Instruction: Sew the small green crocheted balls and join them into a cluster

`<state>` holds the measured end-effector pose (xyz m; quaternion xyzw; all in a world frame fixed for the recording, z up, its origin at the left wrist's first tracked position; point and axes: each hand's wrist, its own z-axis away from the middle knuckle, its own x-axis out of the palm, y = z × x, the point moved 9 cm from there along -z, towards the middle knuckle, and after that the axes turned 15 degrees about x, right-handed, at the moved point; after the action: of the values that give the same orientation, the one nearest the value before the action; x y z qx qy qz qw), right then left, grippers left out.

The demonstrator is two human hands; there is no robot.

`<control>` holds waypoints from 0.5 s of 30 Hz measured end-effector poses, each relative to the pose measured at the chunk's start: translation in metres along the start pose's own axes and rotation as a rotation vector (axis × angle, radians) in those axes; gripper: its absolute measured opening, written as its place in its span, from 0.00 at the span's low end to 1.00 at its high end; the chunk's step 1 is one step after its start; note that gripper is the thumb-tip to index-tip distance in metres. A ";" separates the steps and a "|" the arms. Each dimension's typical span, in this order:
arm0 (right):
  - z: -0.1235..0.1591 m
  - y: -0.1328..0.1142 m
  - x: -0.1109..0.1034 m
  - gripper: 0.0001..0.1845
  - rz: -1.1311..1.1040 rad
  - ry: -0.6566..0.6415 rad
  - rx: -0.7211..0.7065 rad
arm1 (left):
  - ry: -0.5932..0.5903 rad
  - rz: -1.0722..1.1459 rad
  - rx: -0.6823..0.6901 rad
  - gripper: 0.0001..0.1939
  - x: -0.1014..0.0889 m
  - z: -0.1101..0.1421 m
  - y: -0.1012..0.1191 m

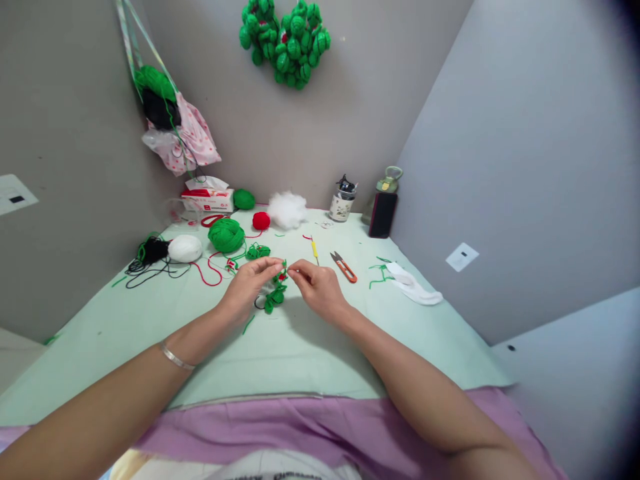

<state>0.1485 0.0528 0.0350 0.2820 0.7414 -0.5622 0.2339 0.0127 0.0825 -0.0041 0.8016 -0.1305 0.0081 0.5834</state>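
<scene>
Both my hands meet over the middle of the pale green table (pixel 150 327). My left hand (pixel 250 283) pinches a small green crocheted piece (pixel 277 291) with a red spot, which hangs down between the hands. My right hand (pixel 316 283) is also pinched at the top of that piece, fingertips close to the left ones; what its fingers hold is too small to make out. A green strand runs from the piece toward a small green tangle (pixel 257 251) and a green yarn ball (pixel 226 235).
Orange-handled snips (pixel 344 266) and a yellow-handled crochet hook (pixel 315 249) lie just beyond my right hand. White yarn (pixel 185 248), black yarn (pixel 153 251), a red ball (pixel 261 220), white stuffing (pixel 287 209), a tissue box (pixel 207 199), a jar (pixel 342 203) and a white cloth (pixel 415 285) are around.
</scene>
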 end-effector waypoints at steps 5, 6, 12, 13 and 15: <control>0.001 -0.002 0.001 0.10 -0.017 -0.019 -0.011 | 0.003 -0.009 0.006 0.11 -0.002 0.000 -0.001; 0.001 -0.002 0.002 0.10 -0.021 -0.026 -0.015 | 0.001 -0.007 0.004 0.10 -0.002 0.000 -0.002; 0.000 -0.001 0.002 0.10 0.008 0.002 -0.007 | -0.027 -0.035 0.018 0.05 -0.002 -0.002 -0.002; -0.001 0.000 0.002 0.10 0.028 0.016 -0.005 | -0.032 -0.040 0.015 0.05 -0.002 -0.002 -0.002; -0.001 0.001 0.003 0.10 0.065 0.034 0.003 | -0.039 -0.045 0.007 0.04 -0.002 -0.003 -0.004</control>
<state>0.1474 0.0548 0.0327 0.3159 0.7347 -0.5507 0.2390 0.0117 0.0867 -0.0070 0.8064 -0.1235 -0.0203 0.5779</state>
